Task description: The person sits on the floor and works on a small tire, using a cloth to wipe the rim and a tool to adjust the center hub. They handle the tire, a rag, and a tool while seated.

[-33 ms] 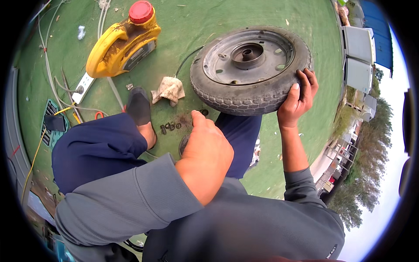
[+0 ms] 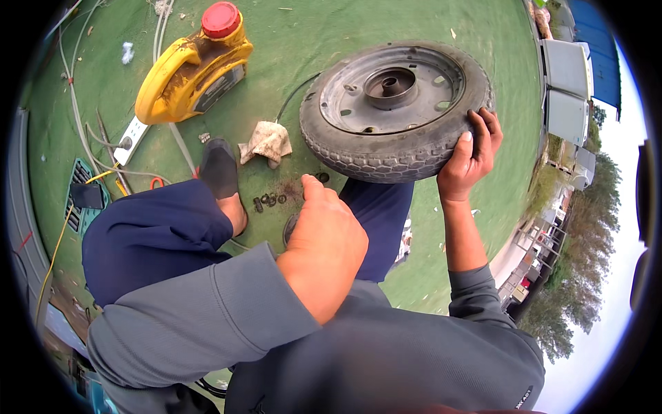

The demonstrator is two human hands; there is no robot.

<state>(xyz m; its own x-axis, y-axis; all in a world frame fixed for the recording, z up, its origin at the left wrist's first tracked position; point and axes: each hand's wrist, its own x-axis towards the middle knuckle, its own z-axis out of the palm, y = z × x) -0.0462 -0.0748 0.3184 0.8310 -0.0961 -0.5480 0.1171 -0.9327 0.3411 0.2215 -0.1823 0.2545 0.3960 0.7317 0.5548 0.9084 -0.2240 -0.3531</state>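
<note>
Nothing's shifted vs the prior look. Our right hand [image 2: 469, 155] still grips the wheel [image 2: 394, 110] at its tread, fingers curled over the edge; wheel's tilted on the green ground. Left hand [image 2: 327, 241] hangs loosely closed over small nuts [image 2: 269, 200], w/ nothing visibly held.

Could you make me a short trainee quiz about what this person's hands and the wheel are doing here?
1. True or false: the right hand grips the small wheel's tyre at its edge.
2. Which lies nearest the wheel on the green floor? A) crumpled rag B) yellow machine with red cap C) white power strip
3. Fill in: the left hand hovers above small dark ____ by the shoe.

Key: 1 true; 2 A; 3 bolts or nuts (too small to tell which).
</note>
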